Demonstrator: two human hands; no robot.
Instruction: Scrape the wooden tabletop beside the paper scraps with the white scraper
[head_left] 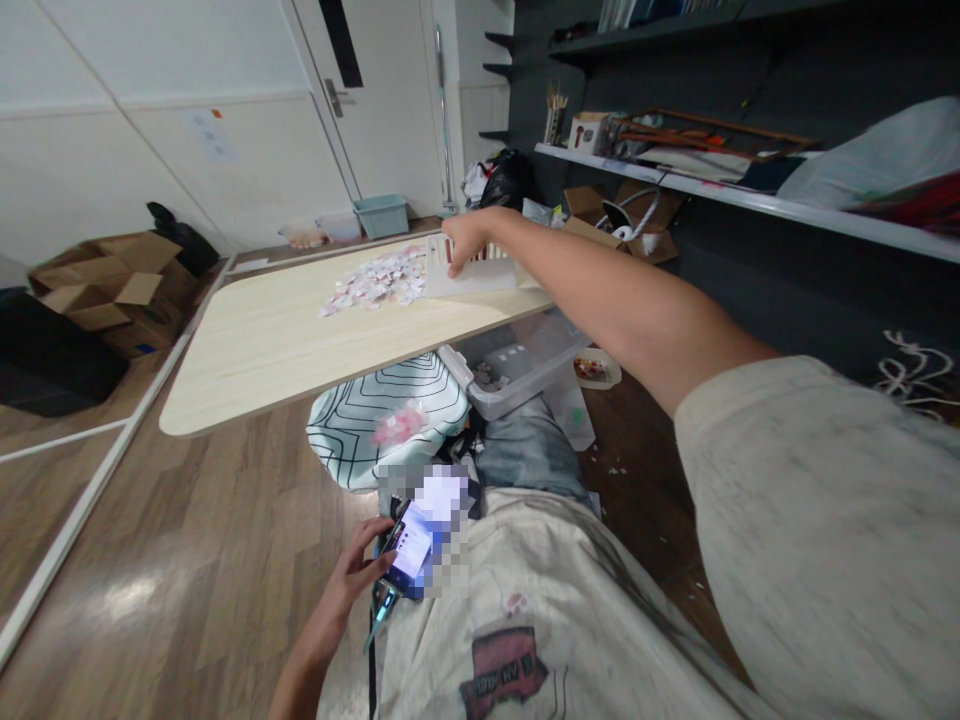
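With thumb and fingers closed on its edge, my right hand (469, 240) grips a white slotted plastic basket (480, 279) at the table's far right. Beside the basket, on its left, lies a spread pile of small white and pinkish packets (382, 280). My left hand (360, 565), low near my lap, is closed around a phone (411, 545) with a lit screen. A cable (382, 610) runs from the phone's lower end. Part of the phone area is pixelated.
The pale wooden table (255, 340) stands before me. Under its near edge are a clear plastic bin (510, 395) on my leg and a patterned stool (345, 430) bearing a pink packet. Cardboard boxes (120, 275) stand left; a loaded shelf (720, 190) runs along the right wall.
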